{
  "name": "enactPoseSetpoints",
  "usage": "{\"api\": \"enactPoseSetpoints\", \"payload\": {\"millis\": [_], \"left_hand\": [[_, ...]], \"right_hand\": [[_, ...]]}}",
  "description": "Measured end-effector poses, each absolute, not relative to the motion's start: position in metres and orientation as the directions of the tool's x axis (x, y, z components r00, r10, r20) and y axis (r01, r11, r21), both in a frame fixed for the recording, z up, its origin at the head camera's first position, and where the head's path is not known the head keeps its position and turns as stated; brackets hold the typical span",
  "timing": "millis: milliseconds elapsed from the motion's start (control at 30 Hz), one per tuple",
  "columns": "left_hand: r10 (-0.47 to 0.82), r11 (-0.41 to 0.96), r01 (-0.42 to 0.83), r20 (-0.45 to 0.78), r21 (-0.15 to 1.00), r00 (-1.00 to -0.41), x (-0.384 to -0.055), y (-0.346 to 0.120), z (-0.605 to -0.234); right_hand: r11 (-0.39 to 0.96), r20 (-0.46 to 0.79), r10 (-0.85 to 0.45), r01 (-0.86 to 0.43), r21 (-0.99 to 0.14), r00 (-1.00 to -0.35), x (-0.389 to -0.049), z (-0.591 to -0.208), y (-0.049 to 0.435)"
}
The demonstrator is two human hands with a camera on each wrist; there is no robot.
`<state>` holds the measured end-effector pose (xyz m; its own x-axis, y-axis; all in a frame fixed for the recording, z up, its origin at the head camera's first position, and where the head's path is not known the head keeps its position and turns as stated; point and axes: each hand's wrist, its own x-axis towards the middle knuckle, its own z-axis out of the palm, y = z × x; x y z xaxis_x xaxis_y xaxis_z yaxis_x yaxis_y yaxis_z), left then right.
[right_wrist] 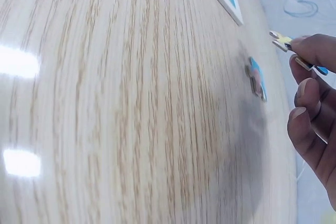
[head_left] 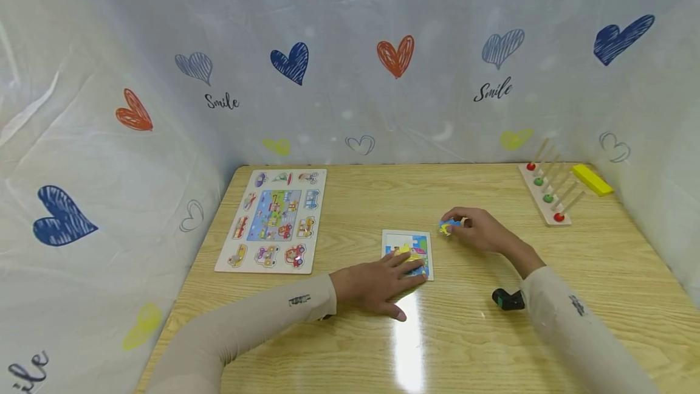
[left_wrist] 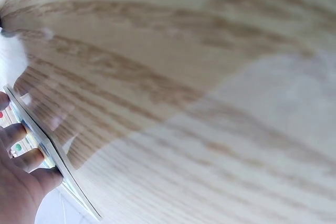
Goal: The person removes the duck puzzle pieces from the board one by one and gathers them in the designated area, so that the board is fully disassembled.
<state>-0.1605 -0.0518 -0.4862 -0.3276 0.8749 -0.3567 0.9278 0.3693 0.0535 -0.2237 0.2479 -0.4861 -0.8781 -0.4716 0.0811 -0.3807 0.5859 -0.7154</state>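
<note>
A small jigsaw puzzle in a white frame (head_left: pixel 386 237) lies on the table, partly hidden by my left hand (head_left: pixel 377 284). The fingers of that hand are spread and rest on its picture pieces; in the left wrist view they lie over the board's edge (left_wrist: pixel 79 187). To the right of the frame, my right hand (head_left: pixel 481 231) pinches a yellow and blue jigsaw piece (right_wrist: pixel 283 40) between thumb and finger, above the tabletop. Below this hand, a second jigsaw piece (right_wrist: pixel 256 80) lies on the wood in the right wrist view, apart from the frame.
At the left stands out a larger vehicle picture board (head_left: pixel 317 224), lying flat. A wooden peg stand (head_left: pixel 543 199) with red and green beads is at the far right, beside a yellow block (head_left: pixel 593 180). A black object (head_left: pixel 507 299) lies near the right forearm. Printed curtains surround the table.
</note>
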Motion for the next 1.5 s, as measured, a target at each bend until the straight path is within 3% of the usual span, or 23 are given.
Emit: {"api": "enactPoseSetpoints", "payload": {"millis": [367, 933, 1233, 1500], "left_hand": [[0.877, 0.357, 0.934, -0.349, 0.011, -0.331, -0.161, -0.052, -0.490], [0.882, 0.359, 0.933, -0.341, 0.039, -0.325, -0.160, -0.053, -0.488], [0.889, 0.358, 0.932, -0.325, 0.058, -0.321, -0.160, -0.054, -0.487], [0.887, 0.356, 0.934, -0.327, 0.037, -0.325, -0.160, -0.053, -0.488]], "right_hand": [[0.632, 0.001, -0.348, -0.235, -0.738, -0.938, -0.220, -0.484, 0.272], [0.683, -0.041, -0.266, -0.159, -0.713, -0.963, -0.225, -0.495, 0.286], [0.664, -0.126, -0.318, -0.126, -0.737, -0.940, -0.228, -0.492, 0.289], [0.655, -0.106, -0.387, -0.191, -0.731, -0.916, -0.230, -0.492, 0.292]]}}
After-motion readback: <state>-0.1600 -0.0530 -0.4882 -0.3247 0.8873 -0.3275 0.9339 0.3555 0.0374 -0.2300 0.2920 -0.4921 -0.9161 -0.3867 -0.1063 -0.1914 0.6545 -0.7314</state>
